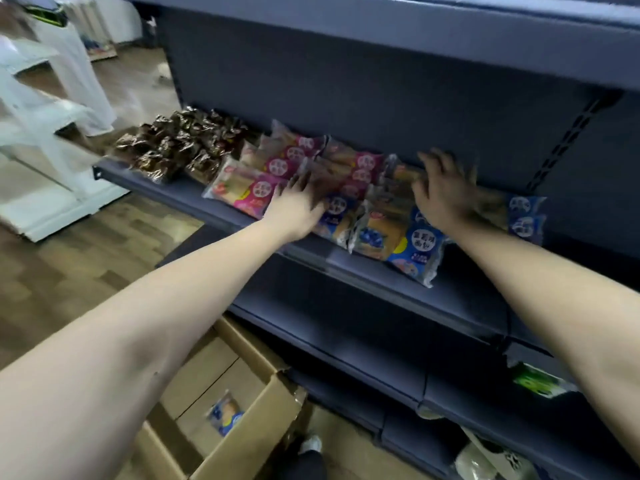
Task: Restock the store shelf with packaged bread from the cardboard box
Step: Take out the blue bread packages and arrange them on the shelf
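1. You are squaring up stock: your left hand (298, 202) and right hand (446, 192) lie with fingers spread flat, gripping nothing, on the blue-and-pink plastic-wrapped bread packs (415, 247) on the dark grey metal shelf (166, 188)
2. Next you probably reach down: one blue bread pack (225, 414) lies in the brown cardboard box (249, 441) on the wood-plank floor (69, 271)

Bread packets (398, 237) lie on the shelf (166, 188); cardboard box (242, 438) below holds one.
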`<state>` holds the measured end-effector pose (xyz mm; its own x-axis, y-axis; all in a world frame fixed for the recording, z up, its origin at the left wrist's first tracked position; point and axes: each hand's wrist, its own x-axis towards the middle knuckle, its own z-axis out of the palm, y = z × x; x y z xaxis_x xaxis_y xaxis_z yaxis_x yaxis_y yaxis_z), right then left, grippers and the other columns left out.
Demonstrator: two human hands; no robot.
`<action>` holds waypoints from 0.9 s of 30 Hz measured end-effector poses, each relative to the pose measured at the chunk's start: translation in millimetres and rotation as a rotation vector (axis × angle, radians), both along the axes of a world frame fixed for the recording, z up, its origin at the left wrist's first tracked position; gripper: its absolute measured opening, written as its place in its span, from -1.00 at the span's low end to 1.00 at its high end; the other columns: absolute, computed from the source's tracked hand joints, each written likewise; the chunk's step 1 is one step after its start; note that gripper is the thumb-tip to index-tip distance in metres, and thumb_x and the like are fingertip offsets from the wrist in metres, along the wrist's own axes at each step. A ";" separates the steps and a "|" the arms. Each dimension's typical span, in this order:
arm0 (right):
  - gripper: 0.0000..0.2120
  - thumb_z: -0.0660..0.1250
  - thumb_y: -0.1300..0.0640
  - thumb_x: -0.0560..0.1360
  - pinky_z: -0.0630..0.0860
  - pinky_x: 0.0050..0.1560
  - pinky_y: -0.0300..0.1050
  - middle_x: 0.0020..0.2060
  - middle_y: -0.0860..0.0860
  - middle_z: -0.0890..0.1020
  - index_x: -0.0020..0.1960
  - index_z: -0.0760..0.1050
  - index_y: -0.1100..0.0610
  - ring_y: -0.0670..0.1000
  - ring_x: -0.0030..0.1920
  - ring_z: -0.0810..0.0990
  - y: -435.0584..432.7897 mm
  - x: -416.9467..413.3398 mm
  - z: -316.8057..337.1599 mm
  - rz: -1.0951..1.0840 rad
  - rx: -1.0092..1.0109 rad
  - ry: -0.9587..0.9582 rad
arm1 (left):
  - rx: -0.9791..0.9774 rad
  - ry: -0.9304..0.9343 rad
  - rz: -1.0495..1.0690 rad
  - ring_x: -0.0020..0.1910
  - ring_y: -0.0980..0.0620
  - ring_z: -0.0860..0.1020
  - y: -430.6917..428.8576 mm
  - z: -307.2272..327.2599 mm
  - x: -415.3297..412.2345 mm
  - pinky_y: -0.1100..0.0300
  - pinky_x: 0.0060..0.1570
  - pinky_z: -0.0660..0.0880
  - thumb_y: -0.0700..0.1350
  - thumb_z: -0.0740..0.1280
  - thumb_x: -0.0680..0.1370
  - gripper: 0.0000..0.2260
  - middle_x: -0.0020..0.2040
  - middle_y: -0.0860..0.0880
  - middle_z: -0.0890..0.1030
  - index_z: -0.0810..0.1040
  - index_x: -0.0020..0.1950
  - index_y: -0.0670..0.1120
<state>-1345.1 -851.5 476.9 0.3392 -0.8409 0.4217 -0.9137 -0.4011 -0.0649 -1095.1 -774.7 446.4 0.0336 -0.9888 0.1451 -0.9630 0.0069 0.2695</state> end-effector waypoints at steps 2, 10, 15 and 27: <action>-0.41 -0.09 -0.08 0.49 -0.03 0.43 0.29 0.38 0.15 0.38 0.36 0.39 0.18 0.23 0.35 0.37 13.1 42.5 -3.2 0.132 -0.013 -0.016 | -0.005 -0.005 0.111 0.51 -0.13 0.11 31.9 -6.1 25.2 -0.09 0.44 0.05 0.06 0.07 0.63 -0.54 0.54 -0.14 0.16 0.22 0.51 -0.06; -0.55 0.03 -0.01 0.53 0.29 0.30 0.19 0.13 0.17 0.57 0.13 0.56 0.23 0.23 0.17 0.50 107.1 218.2 -34.1 0.646 0.077 -0.047 | 0.150 -0.028 0.385 0.49 -0.07 0.15 141.2 -20.0 141.9 -0.07 0.42 0.14 0.03 0.11 0.61 -0.56 0.51 -0.08 0.23 0.28 0.48 -0.06; -0.70 0.20 0.14 0.56 0.46 0.16 0.08 0.21 0.24 0.52 0.16 0.53 0.30 0.25 0.20 0.50 160.8 297.1 -78.8 0.843 0.212 -0.056 | 0.313 0.016 0.440 0.48 -0.07 0.20 199.3 -48.4 191.8 0.04 0.42 0.18 -0.03 0.16 0.58 -0.54 0.52 -0.09 0.21 0.27 0.48 -0.06; -0.58 0.11 0.03 0.61 0.37 0.28 0.04 0.50 0.14 0.08 0.42 0.28 0.17 0.19 0.40 0.25 253.2 388.1 -255.8 0.479 0.833 0.153 | 0.728 0.161 0.415 0.46 -0.07 0.24 307.5 -208.3 283.9 0.05 0.41 0.23 -0.03 0.18 0.58 -0.55 0.49 -0.10 0.26 0.29 0.47 -0.09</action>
<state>-957.0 -598.3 221.1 0.7245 -0.6088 -0.3233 -0.6881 -0.6118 -0.3900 -811.3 -467.2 238.2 0.3797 -0.7365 -0.5598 -0.7984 -0.5666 0.2039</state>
